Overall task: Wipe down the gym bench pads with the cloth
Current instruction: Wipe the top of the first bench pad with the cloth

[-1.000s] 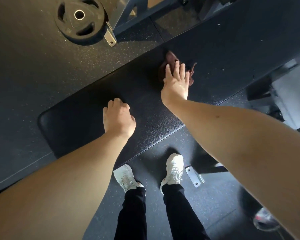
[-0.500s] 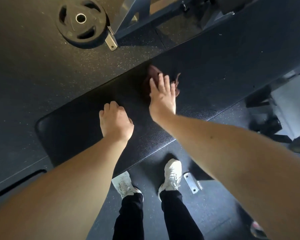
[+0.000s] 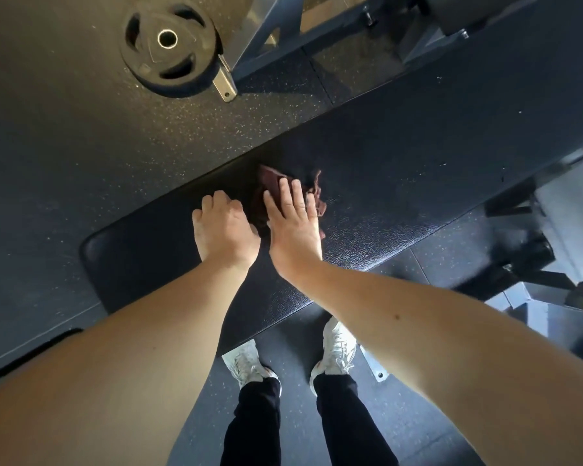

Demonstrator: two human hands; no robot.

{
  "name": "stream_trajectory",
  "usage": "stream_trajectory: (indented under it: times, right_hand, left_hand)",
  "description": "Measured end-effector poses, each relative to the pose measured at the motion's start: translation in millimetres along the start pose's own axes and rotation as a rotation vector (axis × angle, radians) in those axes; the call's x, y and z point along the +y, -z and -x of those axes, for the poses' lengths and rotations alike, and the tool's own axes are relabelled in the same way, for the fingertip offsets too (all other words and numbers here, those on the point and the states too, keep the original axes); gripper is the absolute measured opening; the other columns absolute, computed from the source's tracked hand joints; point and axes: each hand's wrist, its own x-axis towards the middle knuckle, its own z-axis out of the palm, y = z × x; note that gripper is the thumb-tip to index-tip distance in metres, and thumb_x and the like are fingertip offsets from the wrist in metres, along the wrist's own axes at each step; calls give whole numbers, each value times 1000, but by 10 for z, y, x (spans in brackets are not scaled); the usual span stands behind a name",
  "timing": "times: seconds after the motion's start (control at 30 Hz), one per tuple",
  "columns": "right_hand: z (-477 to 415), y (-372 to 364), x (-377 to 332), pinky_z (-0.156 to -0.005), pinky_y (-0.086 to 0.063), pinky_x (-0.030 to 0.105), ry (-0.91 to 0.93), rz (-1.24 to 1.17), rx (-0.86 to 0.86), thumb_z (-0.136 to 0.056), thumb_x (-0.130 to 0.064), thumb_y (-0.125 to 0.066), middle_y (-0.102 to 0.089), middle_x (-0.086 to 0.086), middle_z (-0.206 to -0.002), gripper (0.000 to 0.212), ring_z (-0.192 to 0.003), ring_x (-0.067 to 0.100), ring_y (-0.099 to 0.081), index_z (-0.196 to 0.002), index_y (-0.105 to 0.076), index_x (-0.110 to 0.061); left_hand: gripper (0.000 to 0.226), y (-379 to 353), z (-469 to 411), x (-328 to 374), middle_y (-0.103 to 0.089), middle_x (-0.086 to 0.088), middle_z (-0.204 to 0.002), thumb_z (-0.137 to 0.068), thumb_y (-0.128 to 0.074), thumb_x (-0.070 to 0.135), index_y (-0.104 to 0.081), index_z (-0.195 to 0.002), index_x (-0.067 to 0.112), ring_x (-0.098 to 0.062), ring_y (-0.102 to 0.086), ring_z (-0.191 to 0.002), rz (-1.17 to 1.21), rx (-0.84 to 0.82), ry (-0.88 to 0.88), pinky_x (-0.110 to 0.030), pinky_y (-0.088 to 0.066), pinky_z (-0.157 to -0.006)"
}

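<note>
A: Where's the cloth [image 3: 271, 178]?
B: On the pad [image 3: 418, 169], near its far edge, bunched under the right hand [image 3: 293, 227]. That hand lies flat with its fingers straight and presses the cloth down. My guess is that this lets the whole palm drive the wipe.
A: And the left hand [image 3: 224, 230]?
B: Just beside the cloth, fingers curled under, resting on the pad. It seems to hold nothing, and is likely a prop while the person leans over.
A: Which parts are wiped?
B: I can't tell; the pad looks the same all along.
A: Any brand or lettering?
B: None I can read, on the pad or on the plate [image 3: 169, 45] lying on the floor beyond.
</note>
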Motion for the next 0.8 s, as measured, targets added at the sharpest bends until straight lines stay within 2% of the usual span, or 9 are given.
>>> stream_trajectory:
  times: [0.1,0.27,0.4,0.5,0.57,0.67,0.73,0.8]
  right_hand:
    - [-380,177,195,-128,4,49,28,35,22,-102,-17,-47,-1,12,-172,66,-158,33,7,-163,-22,-19]
    - [-1236,587,451,-127,7,50,-171,39,39,-107,-17,-41,4,9,-172,62,-158,30,11,-164,-18,-24]
    - [-1353,551,372,-127,9,52,-252,39,45,-103,-12,-45,6,11,-172,69,-157,33,13,-164,-15,-23]
    - [-1054,388,224,-127,4,54,-187,100,83,-102,-16,-49,7,16,-171,73,-157,37,11,-164,-11,-19]
    - [-728,268,114,-126,4,55,-97,89,49,-97,-16,-53,8,17,-170,79,-156,39,12,-164,-11,-18]
    - [-253,81,93,-126,7,53,68,31,14,-101,-25,-41,-3,14,-171,64,-157,38,6,-162,-24,-19]
    - [-203,60,220,-126,8,50,153,46,-18,-103,-20,-44,-8,12,-171,61,-158,36,3,-161,-29,-21]
    - [-439,182,412,-126,7,49,154,66,-2,-103,-18,-47,-7,11,-172,62,-158,35,2,-162,-27,-21]
  left_hand:
    - [32,26,-88,1,-57,-8,-120,-90,-62,24,-68,-119,11,-29,-51,-114,-22,1,-7,-42,-41,-97]
    - [28,-18,-102,25,-54,-8,-117,-91,-58,26,-67,-112,10,-28,-53,-109,-64,-14,-37,-41,-40,-95]
    - [26,-15,-90,43,-53,-9,-115,-90,-56,26,-67,-108,9,-28,-51,-109,-86,-12,-35,-41,-40,-94]
    - [27,-30,-114,39,-54,-9,-116,-90,-57,26,-68,-108,9,-29,-50,-111,-73,-14,-27,-41,-39,-95]
    - [29,-33,-114,50,-54,-10,-118,-90,-59,26,-68,-110,8,-30,-50,-112,-67,-19,-21,-42,-40,-96]
    - [27,-31,-84,87,-54,-11,-119,-89,-59,24,-68,-109,7,-30,-50,-112,-37,-27,-8,-42,-40,-96]
    - [27,-32,-66,117,-53,-11,-120,-88,-59,22,-67,-108,6,-31,-51,-112,-15,-30,3,-42,-40,-97]
    - [27,-43,-52,151,-52,-12,-120,-86,-59,21,-65,-108,6,-31,-51,-111,-17,-42,8,-42,-40,-97]
